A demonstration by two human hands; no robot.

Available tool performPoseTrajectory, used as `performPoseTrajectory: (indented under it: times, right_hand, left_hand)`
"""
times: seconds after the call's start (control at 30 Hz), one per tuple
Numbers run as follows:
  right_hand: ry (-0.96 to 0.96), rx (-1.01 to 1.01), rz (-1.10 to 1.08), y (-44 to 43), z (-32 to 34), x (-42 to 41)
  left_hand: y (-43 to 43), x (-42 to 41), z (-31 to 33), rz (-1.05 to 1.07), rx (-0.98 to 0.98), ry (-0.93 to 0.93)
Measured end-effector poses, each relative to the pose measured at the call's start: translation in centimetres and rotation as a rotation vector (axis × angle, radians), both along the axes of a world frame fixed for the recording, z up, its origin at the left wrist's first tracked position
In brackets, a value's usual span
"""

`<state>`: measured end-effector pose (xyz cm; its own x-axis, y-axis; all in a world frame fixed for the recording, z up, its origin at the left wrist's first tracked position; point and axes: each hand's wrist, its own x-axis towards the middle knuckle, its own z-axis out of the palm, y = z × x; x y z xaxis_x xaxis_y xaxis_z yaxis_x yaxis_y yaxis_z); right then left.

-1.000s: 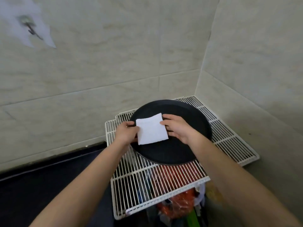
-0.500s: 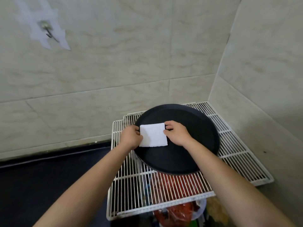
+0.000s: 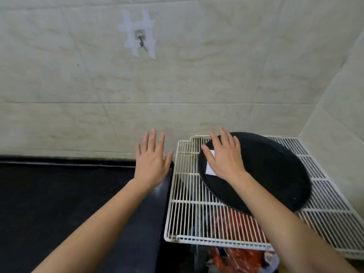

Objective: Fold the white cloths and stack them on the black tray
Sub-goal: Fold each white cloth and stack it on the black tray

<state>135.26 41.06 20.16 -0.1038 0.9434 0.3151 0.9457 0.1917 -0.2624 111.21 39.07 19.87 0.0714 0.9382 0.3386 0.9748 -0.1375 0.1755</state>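
Mostly beneath right hand (image 3: 226, 160), white cloth (image 3: 210, 168).

There is one black tray (image 3: 266, 170), one white wire rack (image 3: 187, 194) and one folded white cloth (image 3: 209, 166). Two hands show: one left hand (image 3: 151, 164) and one right hand (image 3: 226, 160). One taped hook (image 3: 140, 39) is on the wall.

White wire rack (image 3: 325, 219), taped hook (image 3: 140, 37), black counter (image 3: 49, 203), perhaps red packets (image 3: 242, 259) beneath

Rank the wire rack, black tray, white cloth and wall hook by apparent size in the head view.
1. wire rack
2. black tray
3. white cloth and wall hook: unranked. The right hand covers most of the cloth, and its visible strip looks about hook-sized.
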Motion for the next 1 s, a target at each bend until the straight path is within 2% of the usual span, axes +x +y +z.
performPoseTrajectory:
  times: [0.1,0.3,0.5,0.63,0.83,1.0]
  right_hand:
    - [-0.039,0.054,0.151,0.1,-0.3,-5.8]
    - [-0.078,0.101,0.372,-1.6,-1.1,-19.3]
    - [-0.128,0.15,0.549,-5.9,-0.9,-35.3]
    - [-0.096,0.158,0.601,-10.3,-1.7,-47.5]
    - [-0.102,0.086,0.763,-18.2,-3.6,-66.2]
    - [-0.136,0.064,0.903,-22.9,-4.0,-76.7]
  left_hand:
    - [-2.5,-5.7,-0.4,0.144,0.04,0.068]
    - [-8.9,-18.0,-0.7,0.416,0.001,0.193]
    - [-17.6,-32.1,-0.2,0.642,0.027,0.188]
    - [-24.6,-42.9,-1.4,0.732,0.007,0.152]
    - [-35.5,-58.1,-2.4,0.862,-0.068,0.166]
    - [-42.1,-67.1,-3.0,0.977,-0.071,0.167]
